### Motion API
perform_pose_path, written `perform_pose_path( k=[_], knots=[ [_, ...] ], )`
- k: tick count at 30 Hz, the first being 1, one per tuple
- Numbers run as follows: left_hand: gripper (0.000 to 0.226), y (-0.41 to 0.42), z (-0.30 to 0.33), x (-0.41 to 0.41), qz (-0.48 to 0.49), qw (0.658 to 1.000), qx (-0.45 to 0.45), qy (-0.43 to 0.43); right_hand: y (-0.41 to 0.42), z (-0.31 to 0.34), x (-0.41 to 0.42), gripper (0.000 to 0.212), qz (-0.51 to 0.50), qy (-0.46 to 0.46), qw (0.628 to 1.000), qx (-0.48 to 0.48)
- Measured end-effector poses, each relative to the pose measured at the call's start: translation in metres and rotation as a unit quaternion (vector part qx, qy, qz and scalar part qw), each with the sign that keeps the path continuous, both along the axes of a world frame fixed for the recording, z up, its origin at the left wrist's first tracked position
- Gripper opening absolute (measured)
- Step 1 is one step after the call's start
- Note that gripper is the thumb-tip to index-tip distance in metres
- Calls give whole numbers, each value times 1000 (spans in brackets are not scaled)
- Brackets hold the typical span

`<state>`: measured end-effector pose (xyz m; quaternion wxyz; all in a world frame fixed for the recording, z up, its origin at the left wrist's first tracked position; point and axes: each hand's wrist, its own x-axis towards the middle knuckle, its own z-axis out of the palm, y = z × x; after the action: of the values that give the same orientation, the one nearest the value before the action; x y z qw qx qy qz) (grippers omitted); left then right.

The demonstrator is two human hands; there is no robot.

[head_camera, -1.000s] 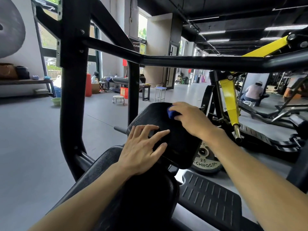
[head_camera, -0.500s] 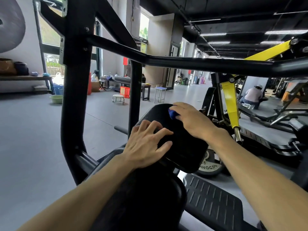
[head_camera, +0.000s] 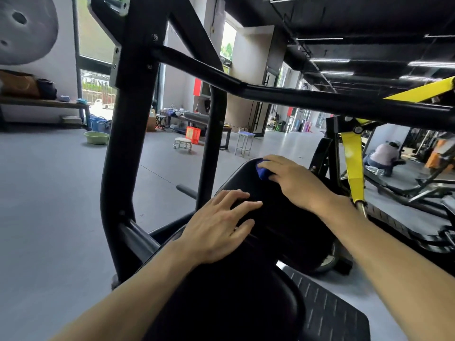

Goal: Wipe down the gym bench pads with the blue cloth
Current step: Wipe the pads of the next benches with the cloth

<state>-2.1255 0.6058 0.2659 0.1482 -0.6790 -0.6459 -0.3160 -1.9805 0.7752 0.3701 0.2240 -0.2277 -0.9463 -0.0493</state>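
Observation:
A black upper pad (head_camera: 283, 225) of the gym machine sits in front of me, tilted away. My right hand (head_camera: 290, 179) grips a bunched blue cloth (head_camera: 262, 171) against the pad's far top edge; only a small part of the cloth shows under the fingers. My left hand (head_camera: 219, 225) rests flat on the pad's near left side with fingers spread. A second black pad (head_camera: 234, 306), the seat, lies below and nearer to me, partly hidden by my forearms.
A black steel frame (head_camera: 128, 143) stands close on the left, and its crossbar (head_camera: 320, 99) passes over the pad. A yellow lever arm (head_camera: 353, 166) and a ribbed footplate (head_camera: 327, 313) are on the right. Stools, a green basin and a crouching person sit farther off on the grey floor.
The view has moved closer to the pad and frame. My right hand has shifted the cloth slightly along the far top edge. My left hand stays on the pad.

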Motion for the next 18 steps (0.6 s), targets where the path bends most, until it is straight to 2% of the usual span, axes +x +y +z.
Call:
perform_pose_path(
  k=[3,5,11,15,18],
  knots=[
    [46,-1,-5,5,30,999,41,5,-10,-12,47,42,-5,55,998,4],
    [45,0,-6,8,45,997,59,10,-7,-8,43,38,-17,63,998,9],
    [44,-4,-3,6,80,995,58,-26,12,15,-62,18,-24,-53,998,2],
    [35,-10,-5,9,111,991,67,-41,-5,-3,-80,16,59,-103,993,6],
    [28,-17,-12,6,140,986,66,-69,-20,-15,-63,18,133,-101,986,-26]
  ],
)
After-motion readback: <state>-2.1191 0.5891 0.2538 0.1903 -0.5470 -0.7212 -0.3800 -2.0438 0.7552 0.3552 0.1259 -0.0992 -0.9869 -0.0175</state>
